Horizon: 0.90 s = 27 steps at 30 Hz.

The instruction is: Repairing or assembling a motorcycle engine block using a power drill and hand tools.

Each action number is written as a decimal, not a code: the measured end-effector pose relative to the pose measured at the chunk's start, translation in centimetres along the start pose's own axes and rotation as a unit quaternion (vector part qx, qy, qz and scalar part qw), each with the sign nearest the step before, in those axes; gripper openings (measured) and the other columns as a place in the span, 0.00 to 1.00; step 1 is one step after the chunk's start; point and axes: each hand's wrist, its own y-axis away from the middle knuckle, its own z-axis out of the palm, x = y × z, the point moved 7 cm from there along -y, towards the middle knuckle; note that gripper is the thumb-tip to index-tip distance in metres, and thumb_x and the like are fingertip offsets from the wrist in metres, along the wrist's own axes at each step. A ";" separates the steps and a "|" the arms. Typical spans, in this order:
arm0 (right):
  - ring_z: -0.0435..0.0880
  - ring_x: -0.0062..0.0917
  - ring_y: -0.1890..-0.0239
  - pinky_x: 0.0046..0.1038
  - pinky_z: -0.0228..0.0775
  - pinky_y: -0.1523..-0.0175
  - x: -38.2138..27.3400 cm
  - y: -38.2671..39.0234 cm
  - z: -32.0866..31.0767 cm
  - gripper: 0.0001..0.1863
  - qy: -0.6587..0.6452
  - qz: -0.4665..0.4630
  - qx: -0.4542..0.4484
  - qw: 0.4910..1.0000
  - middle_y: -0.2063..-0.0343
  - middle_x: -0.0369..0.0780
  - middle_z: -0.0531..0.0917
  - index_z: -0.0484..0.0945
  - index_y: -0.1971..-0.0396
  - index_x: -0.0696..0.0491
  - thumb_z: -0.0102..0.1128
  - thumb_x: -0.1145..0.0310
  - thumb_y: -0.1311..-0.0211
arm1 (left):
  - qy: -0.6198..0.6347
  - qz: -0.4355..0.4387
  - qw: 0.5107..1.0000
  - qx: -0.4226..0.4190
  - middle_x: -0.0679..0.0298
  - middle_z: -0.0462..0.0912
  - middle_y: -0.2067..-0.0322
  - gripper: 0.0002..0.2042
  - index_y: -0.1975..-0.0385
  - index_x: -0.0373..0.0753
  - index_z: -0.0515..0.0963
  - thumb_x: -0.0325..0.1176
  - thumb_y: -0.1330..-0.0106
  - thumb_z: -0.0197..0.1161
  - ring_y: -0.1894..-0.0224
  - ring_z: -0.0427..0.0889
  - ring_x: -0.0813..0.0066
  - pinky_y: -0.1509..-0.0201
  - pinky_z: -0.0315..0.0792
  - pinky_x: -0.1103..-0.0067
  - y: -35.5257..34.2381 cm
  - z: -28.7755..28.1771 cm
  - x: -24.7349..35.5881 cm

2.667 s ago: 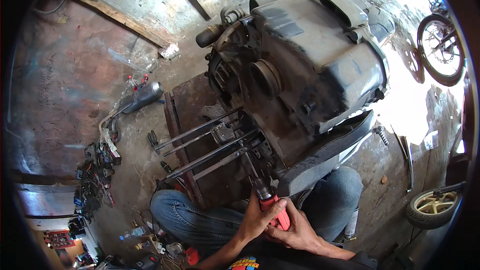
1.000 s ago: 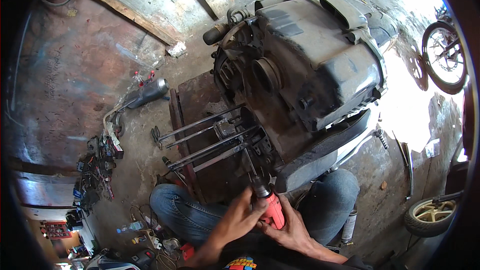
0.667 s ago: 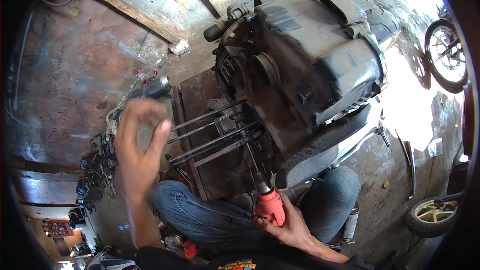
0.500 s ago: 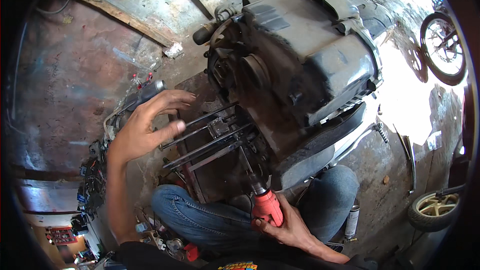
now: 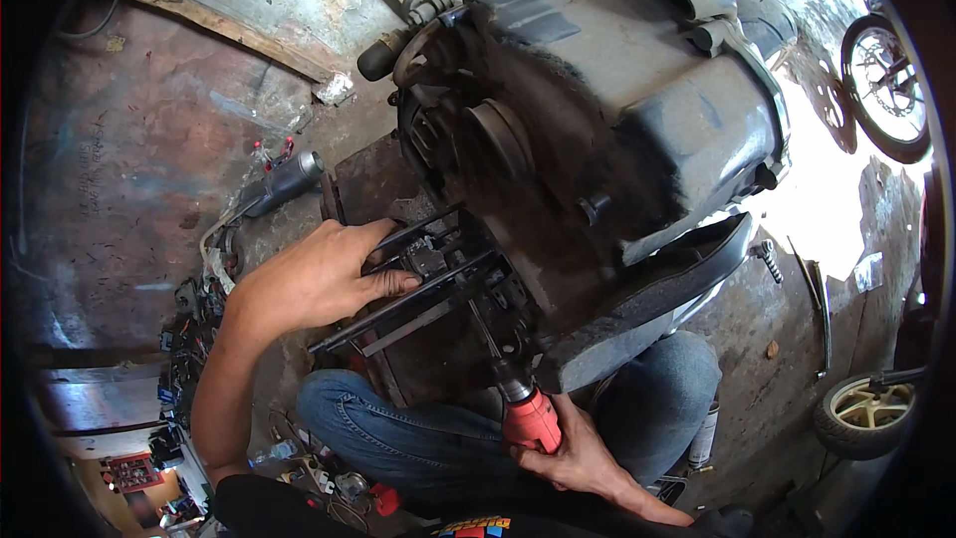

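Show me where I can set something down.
Best is the bare floor between right knee and long bar, with only a small brown scrap; a smaller gap lies between left forearm and left knee. Crowded: along the parts heap on the left, and around the rods at the left hand.

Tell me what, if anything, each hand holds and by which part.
The right hand holds the red drill by its rear end. The left hand is at the metal rods; whether it grips them cannot be told.
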 end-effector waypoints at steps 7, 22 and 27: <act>0.74 0.16 0.88 0.21 0.65 0.84 -0.7 -0.5 0.3 0.26 -0.045 0.048 0.026 0.998 0.81 0.36 0.80 0.74 0.56 0.60 0.79 0.60 0.43 | 0.063 -0.017 0.998 -0.008 0.42 0.86 0.65 0.21 0.55 0.30 0.83 0.46 0.32 0.68 0.55 0.85 0.42 0.54 0.77 0.61 -0.1 0.7 -0.3; 0.80 0.23 0.64 0.30 0.74 0.58 -0.8 -0.7 1.4 0.30 -0.092 0.062 0.017 0.994 0.62 0.40 0.82 0.73 0.45 0.55 0.76 0.56 0.40 | -0.003 0.075 0.996 0.040 0.44 0.85 0.69 0.13 0.59 0.37 0.86 0.40 0.34 0.67 0.61 0.84 0.41 0.58 0.76 0.61 -0.1 0.1 0.3; 0.80 0.27 0.52 0.33 0.73 0.45 0.3 -0.2 1.6 0.32 -0.080 0.040 0.020 0.996 0.54 0.43 0.80 0.72 0.43 0.56 0.76 0.55 0.40 | 0.015 -0.035 0.999 0.009 0.45 0.85 0.68 0.14 0.58 0.37 0.85 0.39 0.36 0.68 0.59 0.84 0.41 0.56 0.76 0.60 0.2 0.5 0.1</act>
